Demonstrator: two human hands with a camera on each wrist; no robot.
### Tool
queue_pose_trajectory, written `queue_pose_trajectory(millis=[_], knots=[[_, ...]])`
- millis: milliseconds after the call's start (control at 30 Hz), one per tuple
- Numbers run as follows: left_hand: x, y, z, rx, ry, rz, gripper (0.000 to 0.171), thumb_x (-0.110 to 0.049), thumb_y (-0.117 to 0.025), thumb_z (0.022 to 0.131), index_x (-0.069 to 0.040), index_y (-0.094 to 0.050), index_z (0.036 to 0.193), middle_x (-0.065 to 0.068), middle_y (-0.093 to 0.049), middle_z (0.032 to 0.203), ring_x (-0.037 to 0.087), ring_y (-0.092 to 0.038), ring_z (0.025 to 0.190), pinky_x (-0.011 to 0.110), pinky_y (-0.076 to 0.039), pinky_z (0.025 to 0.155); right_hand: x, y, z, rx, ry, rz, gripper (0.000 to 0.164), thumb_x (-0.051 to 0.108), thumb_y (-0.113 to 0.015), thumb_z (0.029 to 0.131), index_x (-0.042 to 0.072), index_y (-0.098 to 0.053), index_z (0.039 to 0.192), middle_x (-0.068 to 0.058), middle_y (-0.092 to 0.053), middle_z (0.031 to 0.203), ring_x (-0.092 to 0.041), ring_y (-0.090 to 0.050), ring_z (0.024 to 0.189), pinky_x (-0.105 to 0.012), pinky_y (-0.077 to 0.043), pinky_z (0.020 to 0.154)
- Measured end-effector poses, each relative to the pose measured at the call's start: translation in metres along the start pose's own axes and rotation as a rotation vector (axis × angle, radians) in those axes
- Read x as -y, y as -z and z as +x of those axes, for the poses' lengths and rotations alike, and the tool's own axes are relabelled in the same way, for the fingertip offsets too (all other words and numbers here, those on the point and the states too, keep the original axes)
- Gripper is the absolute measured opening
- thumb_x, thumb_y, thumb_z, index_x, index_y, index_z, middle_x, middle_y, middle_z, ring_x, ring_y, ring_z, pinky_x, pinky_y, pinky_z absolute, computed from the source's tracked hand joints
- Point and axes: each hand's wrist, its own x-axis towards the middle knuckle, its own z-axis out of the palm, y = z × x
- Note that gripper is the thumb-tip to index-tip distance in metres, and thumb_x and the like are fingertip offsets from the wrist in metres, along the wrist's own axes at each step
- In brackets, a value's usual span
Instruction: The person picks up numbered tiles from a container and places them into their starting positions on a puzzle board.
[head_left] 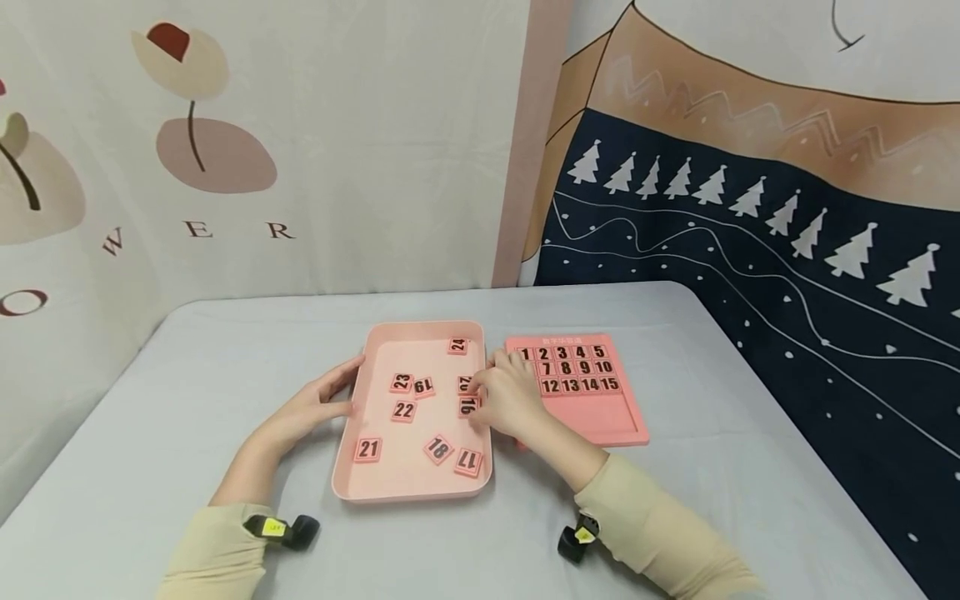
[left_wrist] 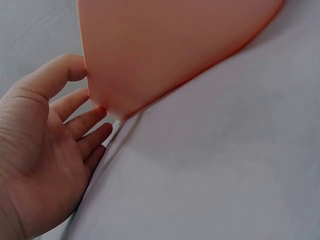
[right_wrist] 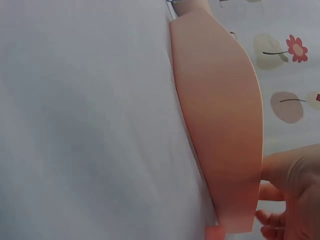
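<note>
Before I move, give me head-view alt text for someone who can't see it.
The right hand is over the right rim of a pink tray, at loose tile 16, while the left hand touches the tray's left side. Right of the tray, a pink board holds rows of number tiles, partly hidden by the hand.

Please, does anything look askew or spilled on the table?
Nothing looks spilled. In the head view, tile 17 in the tray lies upside down and tile 18 slants, unlike the straight rows on the board.
</note>
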Motion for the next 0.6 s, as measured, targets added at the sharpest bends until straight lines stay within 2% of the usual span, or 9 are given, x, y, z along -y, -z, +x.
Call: queue_pose_trajectory(millis=[300, 600], knots=[[-0.0010, 0.0001, 0.0009, 0.003, -0.006, -0.004, 0.076, -0.011, -0.065, 0.090, -0.005, -0.023, 0.152, 0.017, -0.019, 0.156, 0.038, -0.011, 0.142, 0.056, -0.007, 0.112, 0.0026, -0.0002, 0.0082, 0.085, -0.097, -0.037, 0.030, 0.022, -0.088, 0.052, 0.022, -0.073, 0.077, 0.001, -0.045, 0.091, -0.020, -0.037, 0.086, -0.035, -0.035, 0.074], [-0.0005, -0.0009, 0.0006, -0.003, 0.002, 0.007, 0.076, -0.012, -0.066, 0.089, -0.005, -0.023, 0.152, 0.017, -0.019, 0.156, 0.038, -0.012, 0.142, 0.056, -0.008, 0.112, -0.0009, -0.0036, 0.0070, 0.075, -0.082, 0.049, 0.029, 0.025, -0.089, 0.055, 0.023, -0.075, 0.080, 0.002, -0.047, 0.091, -0.019, -0.038, 0.088, -0.034, -0.035, 0.074]])
